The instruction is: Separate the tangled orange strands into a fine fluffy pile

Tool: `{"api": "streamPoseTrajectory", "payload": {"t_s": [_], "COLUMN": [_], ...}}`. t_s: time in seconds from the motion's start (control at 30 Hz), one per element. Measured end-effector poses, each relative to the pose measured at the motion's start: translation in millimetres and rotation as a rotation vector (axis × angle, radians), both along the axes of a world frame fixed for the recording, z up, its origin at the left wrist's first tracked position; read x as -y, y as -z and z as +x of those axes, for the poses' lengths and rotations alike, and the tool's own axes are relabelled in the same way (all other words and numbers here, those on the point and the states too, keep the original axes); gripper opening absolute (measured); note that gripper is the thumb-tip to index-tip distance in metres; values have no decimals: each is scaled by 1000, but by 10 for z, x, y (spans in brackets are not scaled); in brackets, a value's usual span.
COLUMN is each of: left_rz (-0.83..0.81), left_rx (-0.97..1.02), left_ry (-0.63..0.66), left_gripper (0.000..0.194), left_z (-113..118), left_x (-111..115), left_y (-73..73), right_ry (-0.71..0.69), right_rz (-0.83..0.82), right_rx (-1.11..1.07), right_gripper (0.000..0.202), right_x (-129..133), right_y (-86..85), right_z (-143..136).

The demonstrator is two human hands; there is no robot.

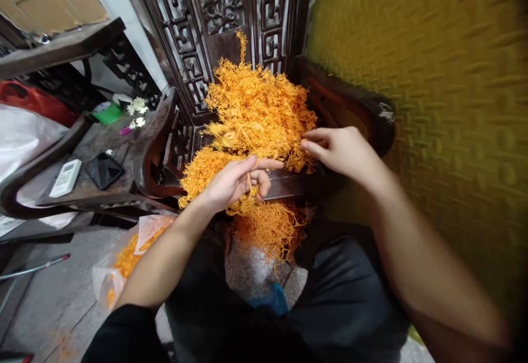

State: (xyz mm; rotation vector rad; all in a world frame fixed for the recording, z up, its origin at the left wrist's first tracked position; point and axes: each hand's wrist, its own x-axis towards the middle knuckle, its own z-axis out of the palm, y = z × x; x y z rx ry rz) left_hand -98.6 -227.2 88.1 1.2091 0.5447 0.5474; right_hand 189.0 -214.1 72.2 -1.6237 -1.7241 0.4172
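A large heap of frilly orange flower sprigs (268, 104) lies on the dark carved wooden chair (284, 184). At its front left is a lower pile of small orange blossoms (206, 170). My left hand (237, 181) is in front of the heap, its index finger stretched out and the other fingers curled round an orange flower sprig (243, 203) that hangs below them. At the heap's right edge, my right hand (334, 148) has thumb and fingertips drawn together in a pinch. What lies between those fingertips cannot be made out against the orange sprigs.
Tangled orange stems (270, 228) hang below the seat between my knees. A plastic bag (140, 236) with orange blossoms stands on the floor at left. The left chair holds a black phone (104, 170), a white device (66, 178) and green tape (108, 112). A yellow textured surface (445, 104) rises at right.
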Motion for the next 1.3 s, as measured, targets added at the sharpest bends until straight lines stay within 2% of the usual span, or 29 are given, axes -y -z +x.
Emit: {"api": "streamPoseTrajectory", "payload": {"t_s": [0.07,0.1,0.2,0.23,0.3,0.4,0.47,0.53,0.63,0.7,0.77,0.83,0.93,1.03,1.1,1.17,1.3], "left_rz": [-4,7,116,167,279,373,324,228,145,110,62,21,42,138,211,267,457], "left_rx": [-6,-28,-145,-187,-262,-339,-348,-323,-251,-180,-107,-69,-122,-213,-267,-291,-346], "left_ry": [72,94,116,116,123,182,202,126,-151,-282,-296,-283,-351,-414,-423,-408,-241], "left_gripper": [55,56,59,60,62,51,36,41,45,58,72,77,65,46,39,38,34], "left_z": [42,63,131,153,183,155,75,-29,-147,-162,-129,-77,-18,10,31,50,17], "left_x": [-22,-31,-36,-30,-13,-8,-31,-63,-87,-67,-25,15,35,20,19,36,66], "left_y": [43,62,106,118,135,129,99,58,3,-24,-48,-69,-78,-53,-35,-35,-105], "right_ry": [2,-27,-257,-308,-314,-177,-103,-73,-87,-109,-127,-135,-122,-126,-161,-188,-93], "right_rz": [138,137,90,96,111,46,28,59,90,114,155,195,193,54,-52,-108,-31], "right_rx": [-280,-342,-321,-312,-387,-644,-746,-756,-688,-606,-501,-398,-321,-529,-774,-925,-861], "right_gripper": [37,45,51,49,44,39,37,35,30,25,21,18,14,16,27,31,24], "right_x": [212,303,479,506,521,500,490,497,535,565,588,605,623,638,644,651,681], "right_y": [-245,-340,-462,-446,-353,-158,-53,12,46,44,38,38,63,105,128,140,122], "right_z": [-291,-431,-744,-807,-880,-895,-864,-822,-778,-770,-770,-765,-745,-738,-752,-775,-803]}}
